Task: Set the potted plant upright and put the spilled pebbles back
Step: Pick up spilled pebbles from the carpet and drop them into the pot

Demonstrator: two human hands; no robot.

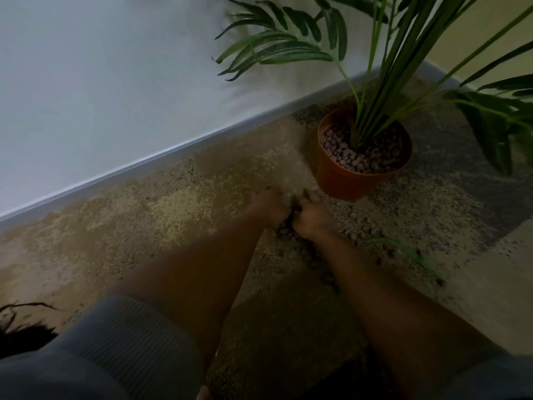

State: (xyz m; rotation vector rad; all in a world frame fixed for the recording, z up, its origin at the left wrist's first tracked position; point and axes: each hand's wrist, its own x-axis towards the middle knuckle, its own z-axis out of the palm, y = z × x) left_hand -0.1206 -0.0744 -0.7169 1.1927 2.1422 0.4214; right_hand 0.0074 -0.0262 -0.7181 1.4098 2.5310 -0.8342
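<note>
Pot [350, 180], orange, upright with plant [375, 67], just beyond my fingers. Left hand [269, 207] and right hand [310, 217] touching, cupped over spilled pebbles [353, 230] on carpet [173, 203]; grip itself I cannot tell, blurred.

both hands [291, 210] gather spilled pebbles [357, 226] beside upright pot [346, 180].

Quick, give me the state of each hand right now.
Left hand: down on the carpet, fingers curled around spilled pebbles; firm grip cannot be told.
Right hand: same, cupped against the left over the pile; grip cannot be told.
</note>
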